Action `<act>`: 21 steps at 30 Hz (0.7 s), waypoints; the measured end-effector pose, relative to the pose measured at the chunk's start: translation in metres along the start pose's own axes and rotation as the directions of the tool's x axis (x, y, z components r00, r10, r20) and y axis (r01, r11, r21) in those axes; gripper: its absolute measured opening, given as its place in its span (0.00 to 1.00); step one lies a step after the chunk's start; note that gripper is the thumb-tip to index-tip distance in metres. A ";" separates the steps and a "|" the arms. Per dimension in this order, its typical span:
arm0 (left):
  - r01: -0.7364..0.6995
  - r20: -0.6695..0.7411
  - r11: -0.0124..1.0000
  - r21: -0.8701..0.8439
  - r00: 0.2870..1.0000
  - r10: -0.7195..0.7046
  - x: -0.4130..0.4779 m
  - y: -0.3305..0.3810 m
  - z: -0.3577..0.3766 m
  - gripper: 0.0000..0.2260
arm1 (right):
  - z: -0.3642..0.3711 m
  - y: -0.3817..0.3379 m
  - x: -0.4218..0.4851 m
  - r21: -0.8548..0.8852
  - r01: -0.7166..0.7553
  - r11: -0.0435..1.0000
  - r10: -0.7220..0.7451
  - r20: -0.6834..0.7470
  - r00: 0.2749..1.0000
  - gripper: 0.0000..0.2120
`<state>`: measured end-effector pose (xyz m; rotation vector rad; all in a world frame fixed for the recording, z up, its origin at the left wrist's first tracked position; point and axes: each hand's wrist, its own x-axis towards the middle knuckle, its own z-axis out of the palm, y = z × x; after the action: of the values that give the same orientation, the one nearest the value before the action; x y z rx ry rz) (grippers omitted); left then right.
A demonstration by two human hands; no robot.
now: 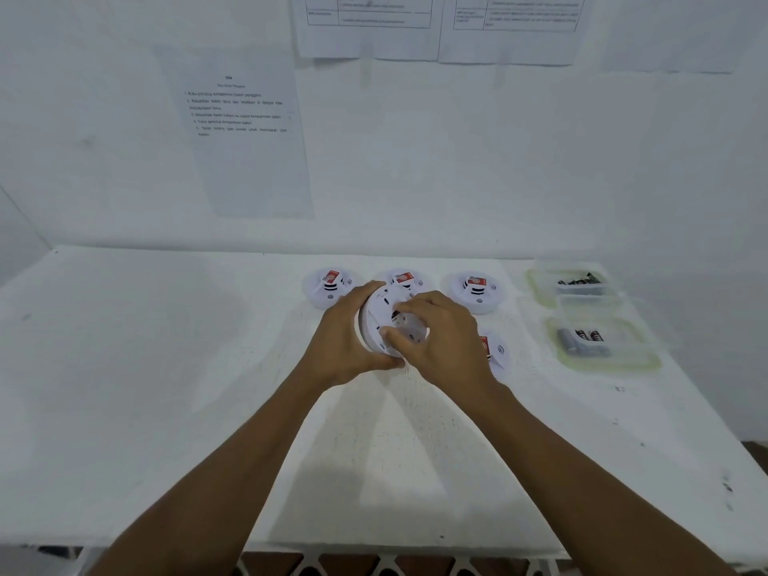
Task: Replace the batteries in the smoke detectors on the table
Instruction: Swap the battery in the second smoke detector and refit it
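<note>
A round white smoke detector (384, 313) is tilted up on its edge above the table, its back facing me. My left hand (345, 338) grips its left rim from behind. My right hand (440, 338) curls over its right side, fingertips on the back plate near the battery bay. Three more white detectors with red labels sit in a row behind: one at the left (328, 286), one in the middle (405, 279), one at the right (476, 291). Another detector (496, 353) lies partly hidden behind my right hand.
Two clear plastic trays stand at the right of the white table (166, 367): the far tray (575, 284) and the near tray (598, 342), each holding several dark batteries. Printed sheets (245, 130) hang on the wall. The table's front edge runs near the frame bottom.
</note>
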<state>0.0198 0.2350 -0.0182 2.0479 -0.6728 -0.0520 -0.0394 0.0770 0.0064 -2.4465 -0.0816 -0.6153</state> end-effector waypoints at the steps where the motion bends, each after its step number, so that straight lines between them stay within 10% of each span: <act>1: -0.009 -0.006 1.000 0.029 1.000 0.009 0.001 0.000 -0.001 0.46 | 0.000 -0.002 0.001 0.031 -0.032 0.999 0.032 -0.011 0.999 0.20; 11: -0.083 -0.054 0.988 0.134 0.994 0.091 0.004 -0.006 -0.006 0.34 | -0.002 -0.014 0.011 0.313 -0.273 0.910 0.244 0.130 0.961 0.22; 21: 0.060 -0.083 0.971 -0.230 0.993 -0.081 -0.007 0.004 -0.021 0.30 | -0.019 -0.006 0.024 0.446 -0.338 0.829 0.240 0.262 0.935 0.11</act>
<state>0.0186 0.2528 -0.0055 1.8418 -0.5118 -0.0724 -0.0273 0.0694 0.0338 -1.9621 0.0543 -0.1810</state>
